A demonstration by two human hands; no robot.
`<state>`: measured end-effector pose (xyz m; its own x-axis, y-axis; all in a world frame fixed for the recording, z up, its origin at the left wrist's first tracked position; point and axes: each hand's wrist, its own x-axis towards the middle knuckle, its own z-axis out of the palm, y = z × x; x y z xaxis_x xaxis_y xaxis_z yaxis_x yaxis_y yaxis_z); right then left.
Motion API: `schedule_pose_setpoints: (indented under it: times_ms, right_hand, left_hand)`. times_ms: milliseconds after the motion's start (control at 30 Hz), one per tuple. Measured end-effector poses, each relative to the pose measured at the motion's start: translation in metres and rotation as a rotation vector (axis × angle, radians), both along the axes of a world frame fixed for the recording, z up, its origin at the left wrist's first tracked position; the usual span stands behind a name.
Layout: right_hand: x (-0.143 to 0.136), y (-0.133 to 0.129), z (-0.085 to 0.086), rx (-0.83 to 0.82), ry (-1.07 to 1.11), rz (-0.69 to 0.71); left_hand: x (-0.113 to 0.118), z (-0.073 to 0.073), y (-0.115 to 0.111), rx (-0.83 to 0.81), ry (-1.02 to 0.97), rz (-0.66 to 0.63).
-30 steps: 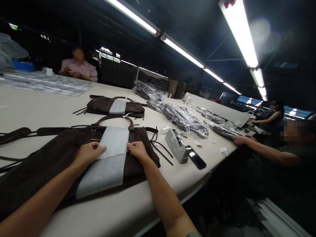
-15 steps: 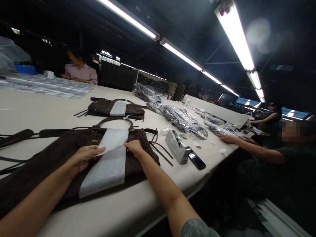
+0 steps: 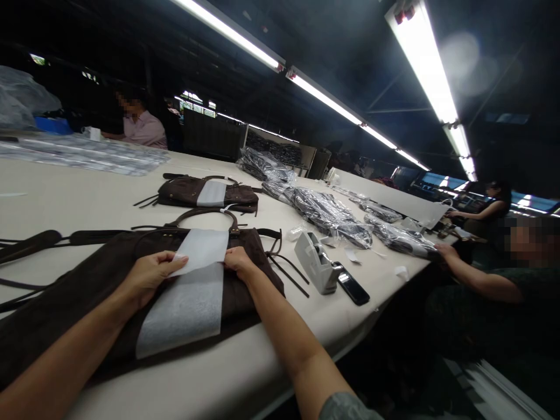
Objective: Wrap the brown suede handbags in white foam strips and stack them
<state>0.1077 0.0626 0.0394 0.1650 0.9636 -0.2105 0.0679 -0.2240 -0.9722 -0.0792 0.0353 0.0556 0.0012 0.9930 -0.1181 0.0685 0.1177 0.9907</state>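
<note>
Since the frame half a second earlier, the upper flap of the white strip [image 3: 186,318] has been flattened: its lower edge, then lifted and sloping steeply, is now nearly straight. At the right, a co-worker's hand [image 3: 447,255] has been drawn back to the near end of a plastic-wrapped bundle [image 3: 400,236], and the person in pink [image 3: 146,129] across the desk [image 3: 262,361] is turned further to the side. The dark bag [image 3: 83,303] has been left in place.

The bag is laid flat along the near edge of the desk, its long axis running from the lower left towards the tape dispenser [image 3: 315,262] on the right. Its round handle [image 3: 205,214] is pointed away, to the far side — a white tie is looped on it. The strip is laid crosswise over the bag, its long axis slanting from the handle down to the bag's near edge.

The flap's left edge is pinched by the left hand [image 3: 151,273], thumb on top; its right edge is gripped by the right hand [image 3: 238,261], with fingers curled in. Just beyond the handle, a second bag [image 3: 179,192] is banded with a similar strip. A phone [image 3: 352,284] is set beside the dispenser — touching or apart cannot be told.
</note>
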Motion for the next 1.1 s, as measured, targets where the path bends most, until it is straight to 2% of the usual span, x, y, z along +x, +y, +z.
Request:
schedule_pose_setpoints:
  times_ms: [100,200,400,767,933,1100]
  right_hand:
    - [-0.002,0.014,0.000,-0.033,-0.011,-0.007]
    - [-0.004,0.021,-0.001,-0.053,-0.006,-0.040]
    - [-0.001,0.017,-0.004,-0.048,0.054,-0.099]
    - [0.003,0.013,-0.004,-0.077,0.056,-0.137]
    - [0.004,0.011,-0.002,-0.097,0.032,-0.140]
    - [0.004,0.011,0.001,-0.099,-0.010,-0.129]
  left_hand:
    - [-0.001,0.002,-0.001,-0.037,0.011,-0.010]
    - [0.000,-0.003,0.002,-0.046,0.075,0.014]
    - [0.002,-0.017,0.005,0.023,0.276,0.145]
    - [0.010,-0.013,-0.007,-0.101,0.070,0.183]
    - [0.011,-0.015,-0.009,-0.104,0.075,0.200]
    - [0.011,-0.020,-0.010,-0.076,0.156,0.141]
